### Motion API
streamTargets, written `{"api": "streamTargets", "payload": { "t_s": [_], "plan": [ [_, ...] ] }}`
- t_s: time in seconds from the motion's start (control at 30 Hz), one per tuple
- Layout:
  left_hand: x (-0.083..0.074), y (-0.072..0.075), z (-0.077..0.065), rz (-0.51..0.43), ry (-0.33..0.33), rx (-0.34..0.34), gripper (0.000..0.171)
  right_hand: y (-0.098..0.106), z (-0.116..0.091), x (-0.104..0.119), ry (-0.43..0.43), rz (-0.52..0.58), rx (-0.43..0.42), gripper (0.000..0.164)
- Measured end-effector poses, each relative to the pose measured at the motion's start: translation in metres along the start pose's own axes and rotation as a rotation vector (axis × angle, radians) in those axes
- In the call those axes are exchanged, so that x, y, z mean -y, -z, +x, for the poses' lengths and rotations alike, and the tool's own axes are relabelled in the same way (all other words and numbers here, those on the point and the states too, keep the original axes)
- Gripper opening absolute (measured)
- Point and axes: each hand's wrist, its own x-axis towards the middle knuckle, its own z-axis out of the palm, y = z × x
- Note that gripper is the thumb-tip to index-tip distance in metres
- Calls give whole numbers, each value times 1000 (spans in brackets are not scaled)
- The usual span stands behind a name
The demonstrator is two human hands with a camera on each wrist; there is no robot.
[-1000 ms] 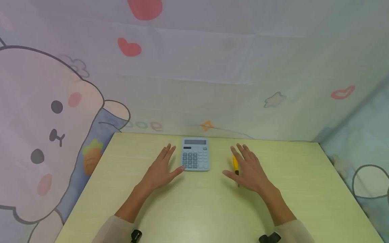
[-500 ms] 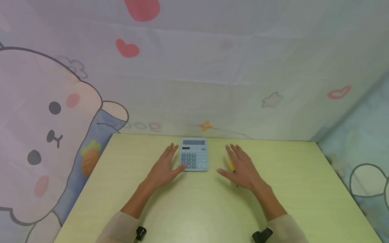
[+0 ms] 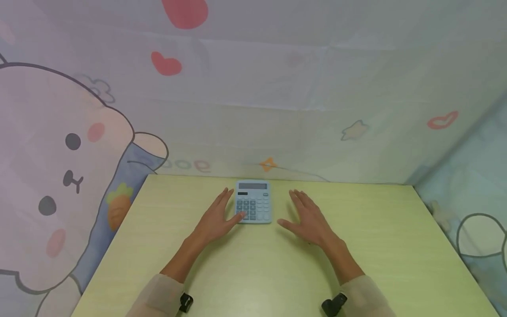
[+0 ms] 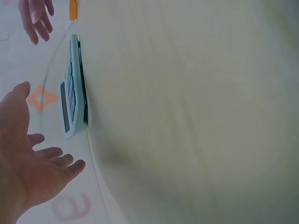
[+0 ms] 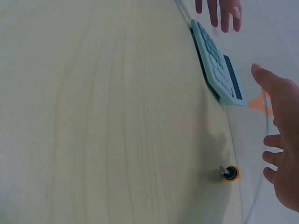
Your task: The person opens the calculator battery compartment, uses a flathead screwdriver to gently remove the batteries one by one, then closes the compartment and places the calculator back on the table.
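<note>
A pale blue calculator [image 3: 253,201] lies face up near the back edge of the table. My left hand [image 3: 217,221] hovers at its left side, fingers spread and thumb overlapping its lower left corner in the head view. The left wrist view shows a gap between that hand and the calculator [image 4: 74,88]. To the right of the calculator, my right hand [image 3: 310,223] is held above the table with thumb and fingers apart, holding nothing. Under it lies a slim tool with a yellow handle and metal tip [image 5: 229,173], mostly hidden by the hand in the head view.
The pale wooden table [image 3: 253,273] meets a printed cloth backdrop [image 3: 253,88] at its back edge. A second cloth [image 3: 475,176] hangs along the right side. Dark wrist devices [image 3: 334,304] sit by both sleeves.
My right hand has moved left toward the calculator, covering the yellow-handled tool in the head view. My left hand has shifted slightly right. The calculator has stayed in place.
</note>
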Motion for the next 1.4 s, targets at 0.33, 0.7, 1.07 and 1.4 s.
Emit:
{"api": "streamTargets", "payload": {
  "t_s": [0.33, 0.7, 1.07, 1.4],
  "plan": [
    [-1, -7, 4, -24, 23, -4, 94, -11, 10, 15, -32, 114, 25, 102],
    [-9, -9, 8, -132, 26, -25, 89, -26, 15, 36, -75, 257, 43, 100],
    [-7, -20, 15, -174, 75, -36, 93, -42, 23, 42, -148, 368, -16, 90],
    [-8, -21, 18, -253, 100, -37, 91, -50, 30, 46, -206, 498, -23, 79]
  ]
}}
